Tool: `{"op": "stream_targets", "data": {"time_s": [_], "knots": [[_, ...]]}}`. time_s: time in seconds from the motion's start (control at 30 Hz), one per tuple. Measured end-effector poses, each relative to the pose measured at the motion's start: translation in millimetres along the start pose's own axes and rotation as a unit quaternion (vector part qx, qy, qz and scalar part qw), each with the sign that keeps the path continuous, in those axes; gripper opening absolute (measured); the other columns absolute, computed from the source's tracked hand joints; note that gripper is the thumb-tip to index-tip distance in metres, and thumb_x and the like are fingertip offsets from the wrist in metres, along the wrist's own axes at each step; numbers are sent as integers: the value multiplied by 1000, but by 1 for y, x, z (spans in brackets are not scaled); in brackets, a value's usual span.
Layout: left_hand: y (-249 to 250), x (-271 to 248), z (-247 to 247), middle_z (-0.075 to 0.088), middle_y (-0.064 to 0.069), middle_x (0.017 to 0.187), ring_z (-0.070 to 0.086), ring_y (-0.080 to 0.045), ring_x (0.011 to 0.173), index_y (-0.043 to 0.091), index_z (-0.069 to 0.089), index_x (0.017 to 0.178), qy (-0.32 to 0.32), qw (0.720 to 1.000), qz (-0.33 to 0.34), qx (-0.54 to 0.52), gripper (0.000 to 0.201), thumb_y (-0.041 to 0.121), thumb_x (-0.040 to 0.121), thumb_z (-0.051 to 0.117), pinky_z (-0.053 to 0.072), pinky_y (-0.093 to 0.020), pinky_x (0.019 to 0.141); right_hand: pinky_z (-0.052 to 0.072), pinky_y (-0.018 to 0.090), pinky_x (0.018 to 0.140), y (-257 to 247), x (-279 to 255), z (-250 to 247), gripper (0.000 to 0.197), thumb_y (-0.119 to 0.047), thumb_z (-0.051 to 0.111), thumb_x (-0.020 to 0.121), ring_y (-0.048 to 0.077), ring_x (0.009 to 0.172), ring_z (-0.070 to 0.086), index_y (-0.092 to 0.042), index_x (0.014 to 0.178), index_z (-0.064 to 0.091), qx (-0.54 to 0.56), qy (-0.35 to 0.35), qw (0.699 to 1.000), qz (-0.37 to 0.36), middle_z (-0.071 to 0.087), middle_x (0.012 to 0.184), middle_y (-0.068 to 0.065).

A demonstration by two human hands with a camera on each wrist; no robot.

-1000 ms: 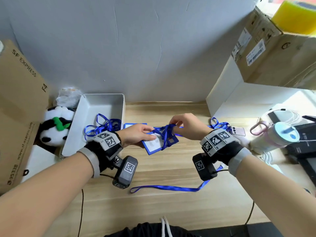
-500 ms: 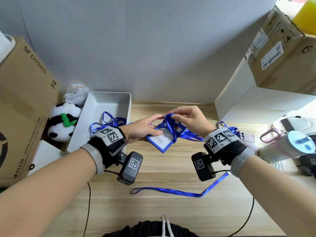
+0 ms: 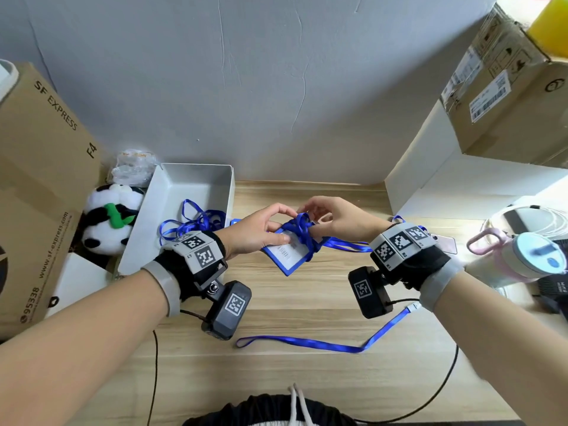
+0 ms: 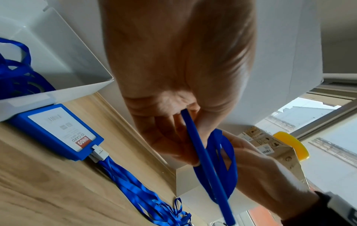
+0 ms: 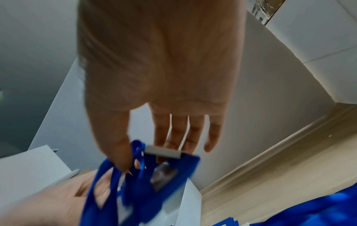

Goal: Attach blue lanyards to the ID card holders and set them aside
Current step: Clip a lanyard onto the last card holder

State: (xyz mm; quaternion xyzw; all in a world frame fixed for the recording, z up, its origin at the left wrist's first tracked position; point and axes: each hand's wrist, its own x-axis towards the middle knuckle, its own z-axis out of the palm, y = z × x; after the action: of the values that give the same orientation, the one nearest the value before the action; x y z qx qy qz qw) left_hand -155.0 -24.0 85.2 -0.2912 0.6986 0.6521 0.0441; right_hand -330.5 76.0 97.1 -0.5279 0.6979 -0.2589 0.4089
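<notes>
My left hand grips a blue ID card holder above the wooden table, thumb on its face and fingers beneath. In the left wrist view the holder shows edge-on between thumb and fingers. A blue lanyard is looped in several turns round the holder's top end. My right hand pinches those loops from above. In the right wrist view its thumb lies on the lanyard and its fingers sit behind the white clip. The lanyard's tail lies on the table near me.
A white tray at the left holds more blue lanyards. Beside it lies another holder with a lanyard clipped on. A panda plush and cardboard box stand left; a bottle and white box stand right.
Both hands have kept hold of the holder and raised it slightly. My right hand has worked the lanyard loops up to the holder's top end, and the tail has slid a little right.
</notes>
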Motion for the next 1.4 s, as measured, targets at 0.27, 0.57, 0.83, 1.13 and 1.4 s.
{"op": "stream_targets", "data": {"time_s": [0.27, 0.57, 0.83, 1.13, 1.4], "knots": [[-3, -1, 1, 67, -12, 104, 60, -18, 80, 16, 46, 118, 21, 999, -5, 28, 31, 6, 91, 56, 46, -24, 65, 50, 31, 82, 0, 1, 5, 12, -16, 68, 84, 15, 77, 60, -19, 73, 66, 73, 94, 992, -38, 67, 78, 6], [-12, 10, -9, 63, -17, 118, 61, -21, 94, 2, 50, 122, 217, 973, -3, -77, 33, 2, 90, 57, 50, -18, 69, 42, 14, 62, -6, -13, -5, 18, 0, 53, 91, 5, 56, 50, -8, 76, 59, 210, -30, 976, -41, 59, 63, -5], [-3, -2, -14, 67, -5, 97, 65, -12, 80, 9, 55, 110, 179, 967, 34, -179, 22, 8, 88, 60, 55, -21, 67, 51, 25, 79, 24, -10, 3, 18, -30, 65, 85, 9, 84, 60, -22, 102, 69, -157, -194, 955, 163, 69, 92, -3], [13, -17, -3, 70, 3, 103, 67, -10, 87, 13, 66, 105, -14, 990, 48, -131, 20, 8, 88, 59, 57, -25, 78, 44, 35, 102, 1, -14, 9, 36, -36, 31, 100, 18, 120, 57, -25, 125, 55, 353, -93, 930, 42, 59, 129, -1], [8, -19, -7, 69, -9, 106, 65, -16, 93, 13, 65, 111, -48, 994, 21, -92, 26, 6, 87, 59, 53, -25, 86, 46, 21, 68, -15, -17, 12, 28, -30, 43, 99, 7, 68, 58, -12, 85, 59, 200, -113, 973, 36, 62, 78, 0]]}}
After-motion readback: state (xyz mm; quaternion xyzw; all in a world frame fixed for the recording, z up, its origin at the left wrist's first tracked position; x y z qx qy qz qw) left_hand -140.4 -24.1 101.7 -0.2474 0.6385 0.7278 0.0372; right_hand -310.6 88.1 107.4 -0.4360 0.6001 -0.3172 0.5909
